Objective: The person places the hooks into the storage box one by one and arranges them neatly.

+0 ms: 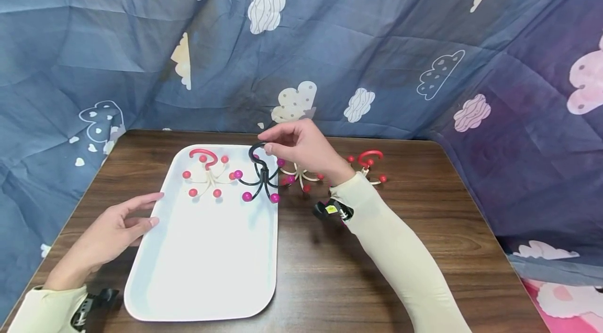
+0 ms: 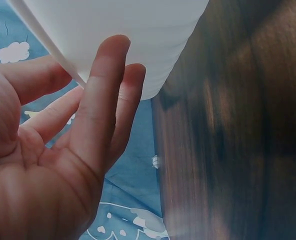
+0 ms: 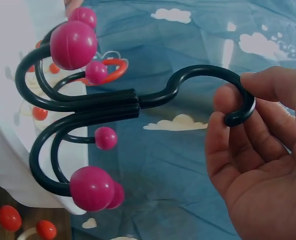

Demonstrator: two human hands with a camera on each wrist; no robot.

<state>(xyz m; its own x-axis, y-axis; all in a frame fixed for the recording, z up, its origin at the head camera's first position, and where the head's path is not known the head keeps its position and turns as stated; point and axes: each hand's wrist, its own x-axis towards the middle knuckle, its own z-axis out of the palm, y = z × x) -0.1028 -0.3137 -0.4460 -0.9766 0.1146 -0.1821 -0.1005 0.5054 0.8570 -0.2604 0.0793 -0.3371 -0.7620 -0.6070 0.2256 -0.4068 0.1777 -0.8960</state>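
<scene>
In the head view my right hand (image 1: 306, 147) pinches the curved hook end of a black multi-arm hanging hook (image 1: 264, 177) with magenta ball tips. This hook hangs upright, arms down, over the upper right part of a white tray (image 1: 207, 259). Thumb and fingertips meet on the bend in the right wrist view. A cream hook with red ball tips and a red top (image 1: 210, 178) stands in the tray's upper left. My left hand (image 1: 108, 231) is at the tray's left rim, fingers loosely extended against its side (image 2: 153, 30).
Right of the tray, partly behind my right hand, is another cream-and-red hook (image 1: 300, 173). One more cream-and-red hook (image 1: 370, 157) is farther right, partly hidden by the forearm. The brown wooden table (image 1: 320, 280) meets a blue cloud-patterned cloth (image 1: 226, 76) at the back.
</scene>
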